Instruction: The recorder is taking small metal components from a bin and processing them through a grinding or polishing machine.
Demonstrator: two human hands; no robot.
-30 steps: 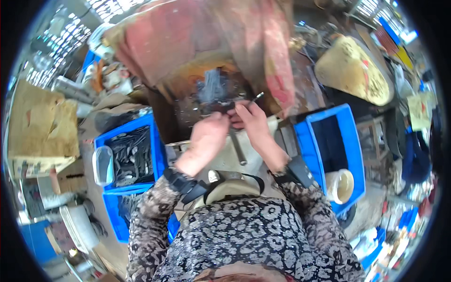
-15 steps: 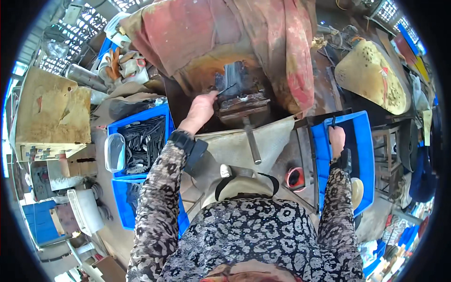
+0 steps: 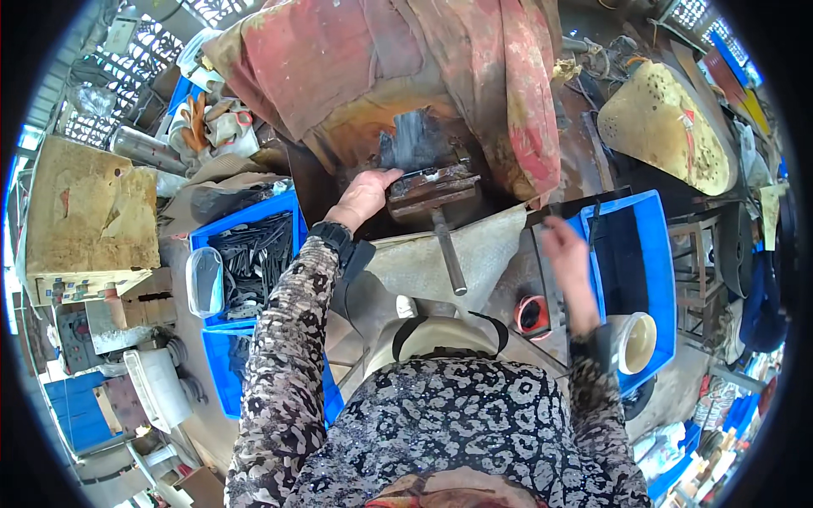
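Observation:
My left hand [image 3: 368, 195] pinches the near end of a thin dark metal strip [image 3: 415, 173], which lies along the top of a rusty vise-like fixture [image 3: 434, 191]. A metal bar handle [image 3: 449, 254] sticks out of that fixture toward me. Behind it stands a grey, worn block [image 3: 412, 140] in a dark hollow. My right hand [image 3: 569, 254] is smeared by motion, just left of the right blue bin [image 3: 658, 279]; its fingers cannot be read. A slim dark piece [image 3: 595, 222] rests at that bin's upper left rim.
Red stained cloth [image 3: 339, 76] drapes over the machine. On the left, a blue bin [image 3: 298, 222] holds many dark strips [image 3: 258, 254], with a clear plastic tub [image 3: 205, 282] at its side. A cream bucket [image 3: 637, 343] stands at the right bin. A pale cloth [image 3: 487, 254] hangs below the fixture.
The strip in my left hand has come down from a raised slant onto the fixture. My right hand has let go of the slim dark piece at the bin and swung left toward me.

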